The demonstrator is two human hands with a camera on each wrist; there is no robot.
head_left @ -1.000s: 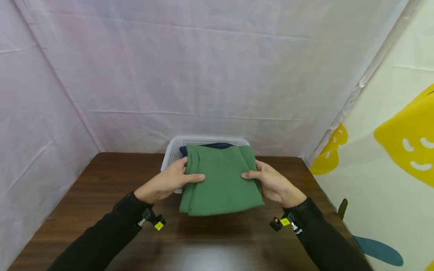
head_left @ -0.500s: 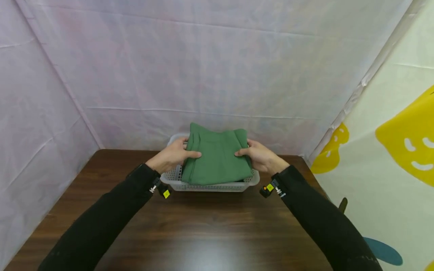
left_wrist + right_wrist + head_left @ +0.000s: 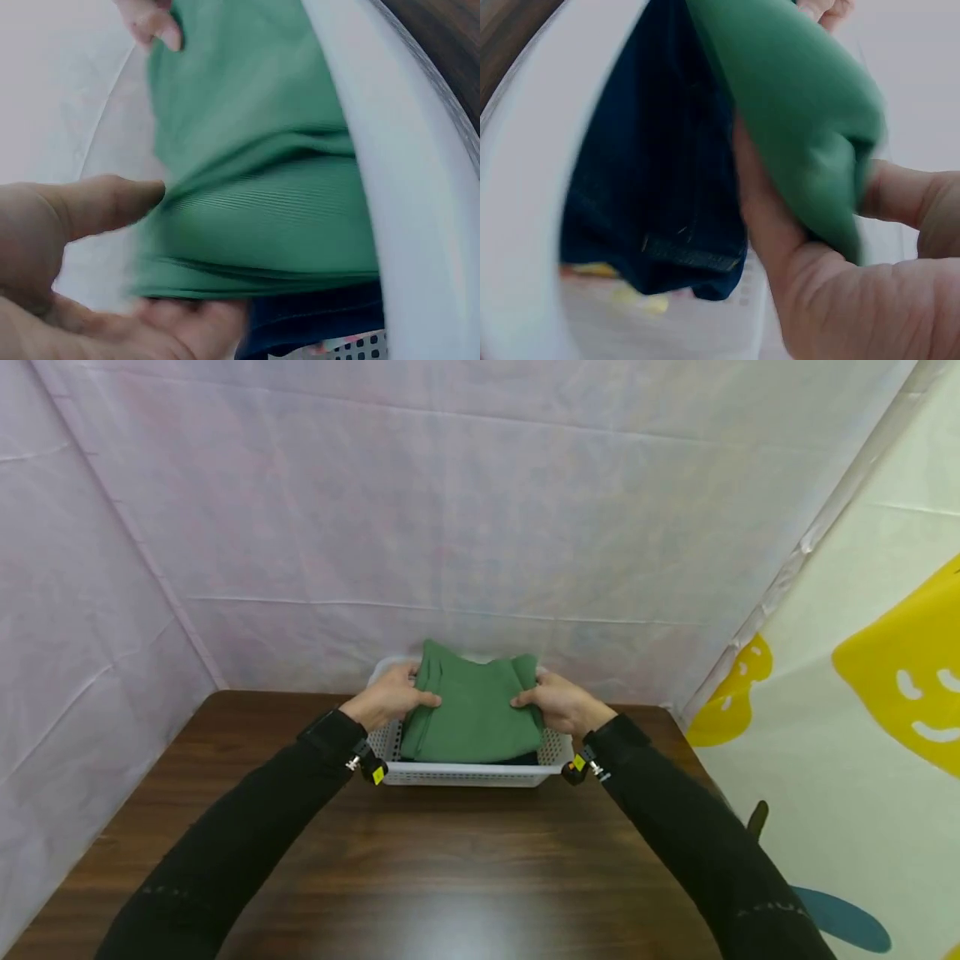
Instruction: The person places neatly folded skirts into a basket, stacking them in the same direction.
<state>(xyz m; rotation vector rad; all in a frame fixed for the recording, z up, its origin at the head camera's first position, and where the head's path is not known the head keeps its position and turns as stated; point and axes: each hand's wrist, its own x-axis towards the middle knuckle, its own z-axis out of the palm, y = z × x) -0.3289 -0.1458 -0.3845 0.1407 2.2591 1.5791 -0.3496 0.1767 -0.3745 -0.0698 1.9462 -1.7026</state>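
Note:
A folded green cloth garment [image 3: 476, 710] lies over the white plastic basket [image 3: 465, 774], its near edge inside the front rim. My left hand [image 3: 392, 695] pinches its left side, thumb on top and fingers beneath. On the opposite side my right hand [image 3: 562, 700] grips it the same way. Under the green garment is a folded dark blue denim garment [image 3: 664, 165], which shows stitching in the right wrist view. The left wrist view shows the green garment's layered folds [image 3: 262, 217] above the blue denim [image 3: 315, 315].
The basket stands on a brown wooden table [image 3: 465, 860] near its back edge. Pale fabric walls [image 3: 450, 510] rise behind and at the left. A cream sheet [image 3: 847, 693] with yellow printed shapes hangs at the right.
Both hands have carried the green garment forward, away from me, and over the basket. Over the last half second it has come down inside the front rim, the hands drawing slightly closer together.

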